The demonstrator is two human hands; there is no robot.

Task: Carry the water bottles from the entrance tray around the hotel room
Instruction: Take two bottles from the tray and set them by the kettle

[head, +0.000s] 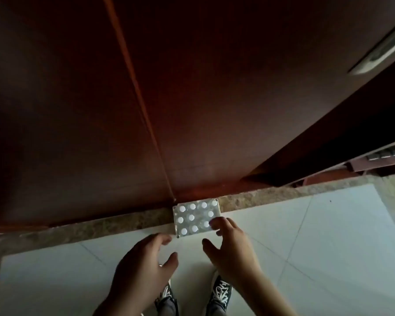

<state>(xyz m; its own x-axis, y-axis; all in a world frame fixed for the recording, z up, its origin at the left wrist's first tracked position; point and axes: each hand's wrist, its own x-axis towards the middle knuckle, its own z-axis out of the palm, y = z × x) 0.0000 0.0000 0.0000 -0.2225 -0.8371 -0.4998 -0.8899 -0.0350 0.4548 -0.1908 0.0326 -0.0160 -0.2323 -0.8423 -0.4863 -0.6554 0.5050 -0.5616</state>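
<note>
Both hands (144,256) (228,242) outstretched, fingers spread.

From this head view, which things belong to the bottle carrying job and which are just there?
Job:
pack of water bottles, white caps up, on the floor by the wall
left hand, empty, reaching toward it
right hand, fingers over its near right corner

Just there:
dark wood panels
stone threshold strip
tiled floor
sneakers

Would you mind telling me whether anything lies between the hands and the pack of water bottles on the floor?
Nothing visible does. The pack of water bottles sits by the wooden wall, the right hand overlaps its near right corner and the left hand hangs just short of it, both open.
</note>
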